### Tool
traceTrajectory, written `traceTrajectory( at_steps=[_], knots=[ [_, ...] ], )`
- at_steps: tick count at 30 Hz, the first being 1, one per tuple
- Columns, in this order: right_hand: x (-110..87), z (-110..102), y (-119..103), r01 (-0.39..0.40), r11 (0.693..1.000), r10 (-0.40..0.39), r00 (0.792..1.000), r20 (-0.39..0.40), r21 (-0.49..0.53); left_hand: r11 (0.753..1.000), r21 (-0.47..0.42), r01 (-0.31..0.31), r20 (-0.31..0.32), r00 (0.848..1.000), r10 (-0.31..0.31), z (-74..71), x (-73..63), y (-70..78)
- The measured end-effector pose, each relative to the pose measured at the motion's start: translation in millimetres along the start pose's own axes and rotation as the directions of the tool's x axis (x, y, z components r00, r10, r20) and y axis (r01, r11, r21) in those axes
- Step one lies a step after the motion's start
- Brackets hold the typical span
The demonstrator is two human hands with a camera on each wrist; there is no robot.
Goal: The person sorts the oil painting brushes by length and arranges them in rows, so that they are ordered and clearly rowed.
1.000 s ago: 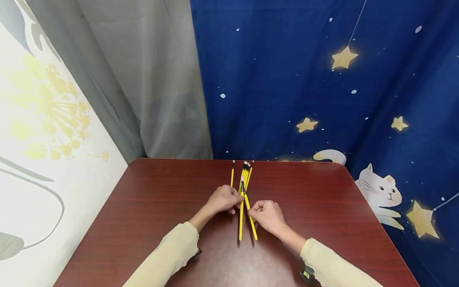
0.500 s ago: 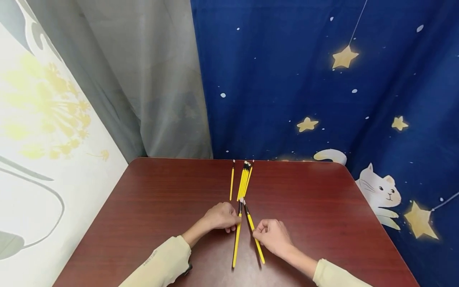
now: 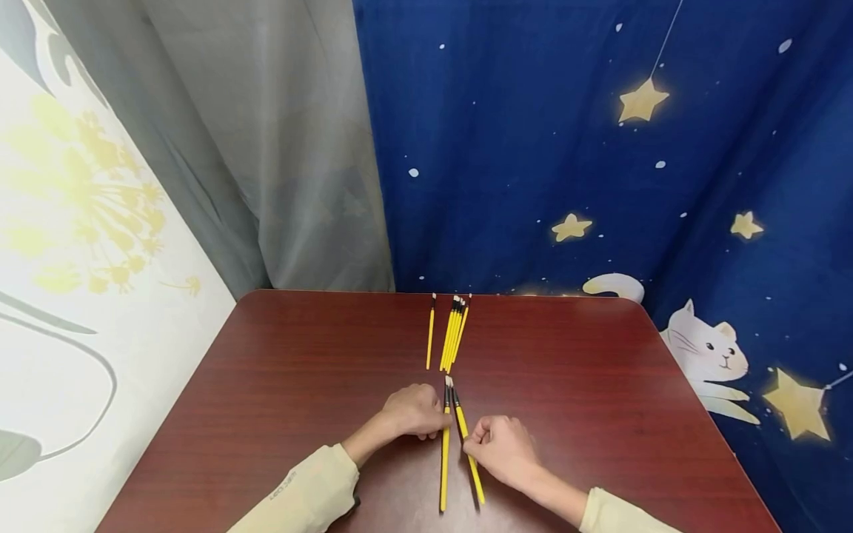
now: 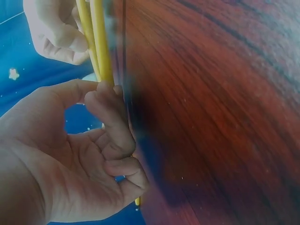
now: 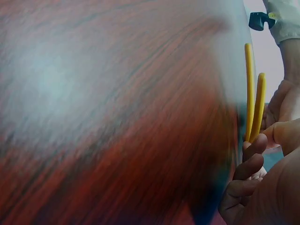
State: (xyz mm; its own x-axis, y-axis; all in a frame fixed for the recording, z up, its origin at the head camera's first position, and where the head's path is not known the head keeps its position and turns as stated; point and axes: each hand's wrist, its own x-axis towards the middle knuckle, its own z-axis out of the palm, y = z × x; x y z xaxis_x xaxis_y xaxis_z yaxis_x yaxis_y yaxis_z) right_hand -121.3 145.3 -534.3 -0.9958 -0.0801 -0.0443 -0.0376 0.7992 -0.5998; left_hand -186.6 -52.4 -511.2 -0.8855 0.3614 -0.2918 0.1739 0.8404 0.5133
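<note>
Has drawn both pinched brushes slightly nearer the front of the counter (image 3: 300, 355) since half a second ago, bringing the bristles just clear of the cluster of brushes (image 3: 453, 340) behind. Overlapped that cluster a second ago; now makes a narrow V in front of it, close at the bristles and spread towards the handle ends. Brings those handle ends a little closer together than in the previous frame. Leaves the cluster, and the lone brush (image 3: 430, 340) just left of it, lying as before, with the lone brush now in full sight after being partly covered by the left hand (image 3: 413, 411) a second ago.

Pinches the left brush (image 3: 444, 474) between thumb and forefinger of the left hand, with the other fingers curled. Pinches the right brush (image 3: 476, 477) likewise in the right hand (image 3: 503, 448), both hands being low over the counter.

Cannot tell whether the two sets of bristles touch, nor count the cluster surely, so tightly overlapped. Cuts off both sleeves at the bottom edge of the head view. Shows only yellow handle lengths in the wrist views, with bristles out of sight; in the left one, crops the right hand at the top and reveals a small yellow tip (image 4: 137, 201) below the left hand, impossible to assign to any particular brush.
</note>
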Motion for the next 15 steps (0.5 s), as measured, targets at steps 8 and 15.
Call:
traceTrajectory(
  at_steps=[8, 15],
  knots=[
    [-6.2, 4, -8, 0.028, 0.999, -0.027, 0.999, 0.033, -0.031, 0.999, 0.039, -0.001, 0.005, 1.0, 0.001, 3.1, -2.2, 5.5],
    [-7.9, 12, -7, 0.06, 0.995, -0.06, 0.998, 0.004, -0.086, 0.999, 0.053, -0.004, 0.0, 1.0, 0.004, 5.2, -1.0, 6.2]
  ],
)
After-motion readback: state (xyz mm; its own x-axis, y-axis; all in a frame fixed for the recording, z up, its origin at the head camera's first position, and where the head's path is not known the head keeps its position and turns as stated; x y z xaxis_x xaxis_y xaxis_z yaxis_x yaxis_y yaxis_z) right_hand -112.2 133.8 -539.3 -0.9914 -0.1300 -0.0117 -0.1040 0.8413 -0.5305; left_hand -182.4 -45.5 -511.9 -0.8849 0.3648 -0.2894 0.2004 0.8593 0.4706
